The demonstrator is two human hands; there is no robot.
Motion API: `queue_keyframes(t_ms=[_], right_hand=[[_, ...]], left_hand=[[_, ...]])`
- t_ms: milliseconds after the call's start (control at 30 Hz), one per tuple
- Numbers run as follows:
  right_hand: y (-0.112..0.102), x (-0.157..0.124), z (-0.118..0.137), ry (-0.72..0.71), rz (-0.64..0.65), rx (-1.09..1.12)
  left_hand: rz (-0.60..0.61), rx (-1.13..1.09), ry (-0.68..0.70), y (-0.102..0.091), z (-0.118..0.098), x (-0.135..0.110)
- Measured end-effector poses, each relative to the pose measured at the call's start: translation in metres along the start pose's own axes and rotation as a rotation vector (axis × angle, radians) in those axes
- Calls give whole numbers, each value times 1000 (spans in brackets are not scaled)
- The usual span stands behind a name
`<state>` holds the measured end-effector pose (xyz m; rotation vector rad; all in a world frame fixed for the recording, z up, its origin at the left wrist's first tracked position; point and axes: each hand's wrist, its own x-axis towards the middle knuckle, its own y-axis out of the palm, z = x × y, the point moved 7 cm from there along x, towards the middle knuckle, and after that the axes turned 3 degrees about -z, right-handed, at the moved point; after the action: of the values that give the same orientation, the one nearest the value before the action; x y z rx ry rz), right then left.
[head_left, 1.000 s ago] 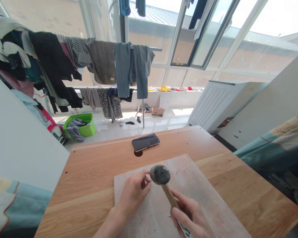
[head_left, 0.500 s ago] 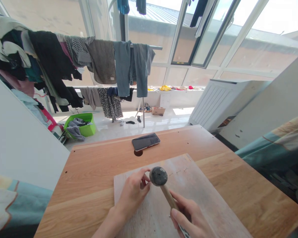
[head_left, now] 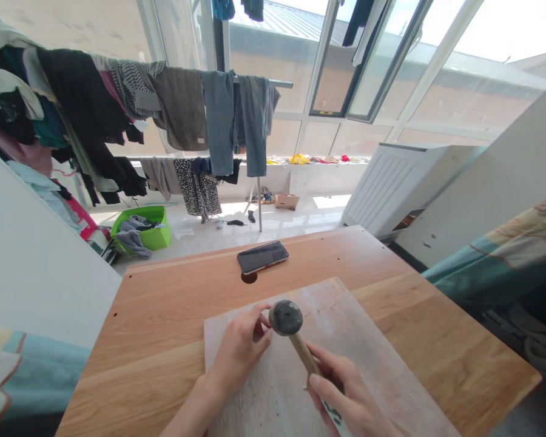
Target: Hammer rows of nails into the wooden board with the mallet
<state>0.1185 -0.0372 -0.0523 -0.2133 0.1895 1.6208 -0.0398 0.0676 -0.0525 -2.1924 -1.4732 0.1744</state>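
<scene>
My right hand grips the wooden handle of a mallet with a round dark head. The head hovers over a pale worn board lying on the wooden table. My left hand rests on the board just left of the mallet head, fingertips pinched together on something too small to make out. The pinch sits right beside and partly under the head.
A black phone lies face up at the table's far edge, by a round hole. Beyond are a clothes rack with hanging garments, a green basket and big windows. White panels stand at left and right.
The mallet head has dropped slightly and then steadied near my left fingers. The camera has tilted a little; both hands stay in place.
</scene>
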Motion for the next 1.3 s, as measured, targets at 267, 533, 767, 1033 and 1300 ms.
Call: queue_keyframes(t_ms=[267, 533, 767, 1033, 1300], right_hand=[[-18, 2, 12, -57, -193, 182], [-33, 1, 20, -50, -323, 313], [-24, 5, 12, -66, -246, 337], [-14, 4, 10, -53, -190, 280], [-3, 6, 5, -30, -121, 278]], left_hand=[[-202, 284, 305, -7, -43, -16], [73, 755, 920, 84, -97, -70], [-47, 792, 940, 86, -104, -75], [-192, 190, 284, -20, -37, -27], [-161, 34, 161, -32, -4, -18]])
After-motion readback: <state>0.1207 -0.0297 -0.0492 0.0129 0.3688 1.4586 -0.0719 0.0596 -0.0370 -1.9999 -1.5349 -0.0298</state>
